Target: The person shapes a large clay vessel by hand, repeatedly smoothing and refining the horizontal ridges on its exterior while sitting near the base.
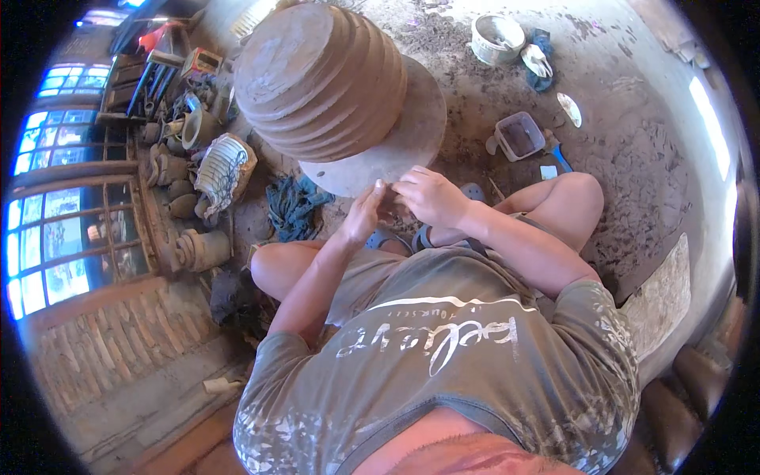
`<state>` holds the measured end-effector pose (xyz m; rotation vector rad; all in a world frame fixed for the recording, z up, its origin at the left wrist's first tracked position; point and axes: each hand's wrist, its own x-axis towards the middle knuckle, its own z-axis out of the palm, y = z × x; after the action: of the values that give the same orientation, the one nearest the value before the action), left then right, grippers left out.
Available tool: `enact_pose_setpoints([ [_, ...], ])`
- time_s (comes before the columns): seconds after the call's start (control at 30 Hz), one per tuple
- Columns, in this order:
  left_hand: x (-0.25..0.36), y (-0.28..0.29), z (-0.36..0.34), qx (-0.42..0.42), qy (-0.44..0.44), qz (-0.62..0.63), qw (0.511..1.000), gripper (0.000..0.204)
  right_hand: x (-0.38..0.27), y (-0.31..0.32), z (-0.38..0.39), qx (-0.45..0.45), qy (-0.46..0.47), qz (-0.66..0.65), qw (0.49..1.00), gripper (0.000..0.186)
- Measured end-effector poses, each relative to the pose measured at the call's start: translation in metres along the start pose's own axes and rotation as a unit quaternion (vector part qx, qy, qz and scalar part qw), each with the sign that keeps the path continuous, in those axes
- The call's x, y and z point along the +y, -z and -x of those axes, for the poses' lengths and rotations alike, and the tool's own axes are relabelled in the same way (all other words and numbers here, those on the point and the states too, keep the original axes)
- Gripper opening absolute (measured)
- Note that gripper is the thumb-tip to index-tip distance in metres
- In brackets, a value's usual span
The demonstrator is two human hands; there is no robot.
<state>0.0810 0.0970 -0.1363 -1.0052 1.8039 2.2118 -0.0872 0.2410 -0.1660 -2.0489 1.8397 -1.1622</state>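
Observation:
My left hand (pixel 364 214) and my right hand (pixel 430 196) meet in front of my lap, at the near edge of a round pale board (pixel 348 177). Their fingers are closed toward each other. Something small and dark seems to lie between them, but the fingers mostly hide it. On the board stands a large brown clay pot (pixel 321 87), its wall ringed with thick ridges and its flat top smooth. Neither hand touches the pot.
Left of the board lies a dark blue-green cloth (pixel 293 207), with a ribbed pale basket-like object (pixel 226 170) and several pots beyond. To the right are a square plastic tub (pixel 520 136), a blue-handled brush (pixel 562 158) and a whitish bucket (pixel 497 39). Windows line the left wall.

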Motion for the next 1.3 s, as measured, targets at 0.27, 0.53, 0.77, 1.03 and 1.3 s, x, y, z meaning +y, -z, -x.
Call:
enact_pose_setpoints([
  [0.27, -0.01, -0.018, -0.003, -0.019, -0.082, -0.09, 0.992, 0.046, -0.023, -0.006, 0.016, 0.093, -0.265, -0.274, 0.92, 0.017],
  [0.53, -0.036, -0.012, -0.038, 0.078, -0.136, -0.262, 0.952, 0.043, -0.003, -0.022, 0.041, 0.104, -0.38, -0.415, 0.82, 0.016],
  [0.77, -0.029, -0.02, -0.053, 0.195, -0.189, -0.559, 0.784, 0.062, -0.023, 0.044, -0.013, 0.18, -0.316, -0.413, 0.835, 0.017],
  [1.03, -0.002, -0.032, -0.036, 0.104, -0.08, -0.652, 0.747, 0.072, -0.028, 0.062, -0.055, 0.209, -0.134, -0.141, 0.958, 0.012],
  [1.3, -0.009, -0.043, -0.047, 0.17, -0.137, -0.602, 0.768, 0.064, -0.032, 0.057, -0.082, 0.193, 0.047, 0.089, 0.976, 0.014],
])
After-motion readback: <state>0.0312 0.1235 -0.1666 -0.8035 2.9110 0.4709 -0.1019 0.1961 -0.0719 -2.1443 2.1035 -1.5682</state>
